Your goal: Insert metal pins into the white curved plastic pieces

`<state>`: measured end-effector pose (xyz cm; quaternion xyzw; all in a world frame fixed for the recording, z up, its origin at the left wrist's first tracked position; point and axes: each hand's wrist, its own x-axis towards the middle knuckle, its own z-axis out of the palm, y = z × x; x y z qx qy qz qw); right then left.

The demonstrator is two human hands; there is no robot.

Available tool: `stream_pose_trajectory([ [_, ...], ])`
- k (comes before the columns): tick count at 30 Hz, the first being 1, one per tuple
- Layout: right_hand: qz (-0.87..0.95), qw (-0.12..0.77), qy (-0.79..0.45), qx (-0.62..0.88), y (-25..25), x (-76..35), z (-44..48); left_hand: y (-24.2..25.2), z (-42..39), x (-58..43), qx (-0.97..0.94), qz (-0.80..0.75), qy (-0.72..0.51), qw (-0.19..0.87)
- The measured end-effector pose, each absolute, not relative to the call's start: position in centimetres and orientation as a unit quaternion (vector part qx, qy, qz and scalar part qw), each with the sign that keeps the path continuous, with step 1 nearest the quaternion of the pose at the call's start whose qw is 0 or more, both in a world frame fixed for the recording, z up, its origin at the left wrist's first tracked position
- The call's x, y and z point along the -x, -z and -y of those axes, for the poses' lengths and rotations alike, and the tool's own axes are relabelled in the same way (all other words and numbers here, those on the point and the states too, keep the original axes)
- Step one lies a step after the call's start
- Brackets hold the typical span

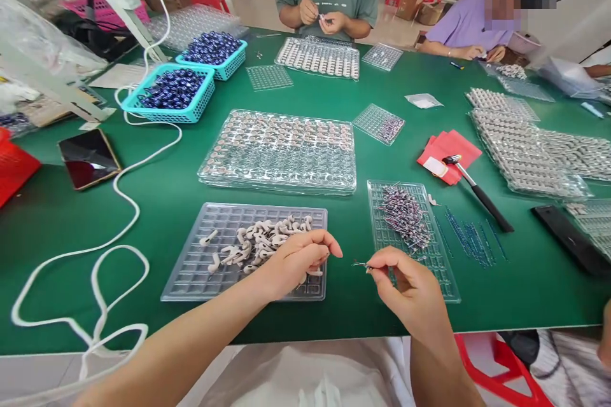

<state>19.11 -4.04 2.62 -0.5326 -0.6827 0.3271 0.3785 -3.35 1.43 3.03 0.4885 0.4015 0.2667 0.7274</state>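
My left hand (300, 259) hovers over the right end of a clear gridded tray (191, 273) that holds a heap of small white curved parts (260, 240). Its fingers are curled into a pinch, and what they hold is hidden. My right hand (405, 286) pinches a thin metal pin (360, 264) whose tip points left toward the left hand. Just behind the right hand lies a second clear tray (439, 267) with a pile of purplish wire-like pins (405, 215).
A large stack of filled clear trays (281, 152) lies mid-table. Two teal baskets of blue beads (172, 92), a phone (88, 158), a white cable (119, 203), red cards with a small hammer (477, 191). Two people work across the green table (167, 191).
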Motion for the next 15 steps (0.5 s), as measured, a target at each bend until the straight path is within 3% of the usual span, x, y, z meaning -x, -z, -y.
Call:
stream_pose_trajectory([
  [15, 0.705, 0.398, -0.323, 0.49, -1.4, -16.4, 3.1, -3.3, -1.2, 3.3, -0.682, -0.434, -0.25, 0.532],
])
